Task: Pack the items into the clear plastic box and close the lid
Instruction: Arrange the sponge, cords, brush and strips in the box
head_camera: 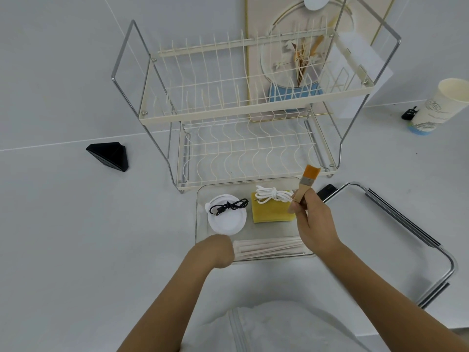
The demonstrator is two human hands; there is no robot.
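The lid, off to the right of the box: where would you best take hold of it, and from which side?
Take the lid by its near-left edge, coming from the box side. It lies flat, black clips line its far-right edge, and the left edge is nearest.

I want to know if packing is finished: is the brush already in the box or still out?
Out. The right hand holds the brush by its handle above the box, bristles up.

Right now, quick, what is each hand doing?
Left hand: curled at the near corner of the clear plastic box; whether it grips anything cannot be told.
Right hand: closed, holding the brush above the box.
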